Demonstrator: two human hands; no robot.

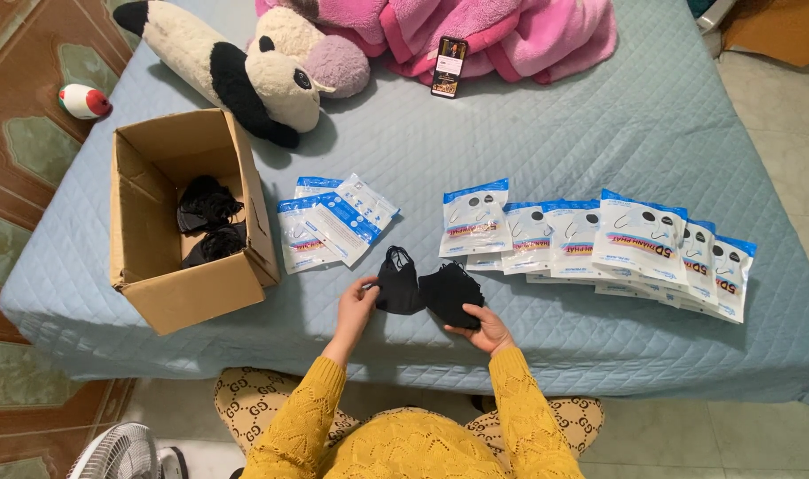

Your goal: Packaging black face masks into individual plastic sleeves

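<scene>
- masks [426, 291]: black
- packets [599, 244]: white with blue top band
- bedcover [599, 133]: pale blue-grey, quilted diamond pattern
- box [191, 284]: brown cardboard
- sleeves [528, 417]: mustard yellow knit, leaf-like pattern
- trousers [245, 399]: beige with dark repeated motif
- plush toy [245, 66]: cream and black, one ear mauve
- blanket [493, 27]: pink
- carpet [23, 142]: reddish brown with green shapes
- small toy [83, 101]: white, red and green
</scene>
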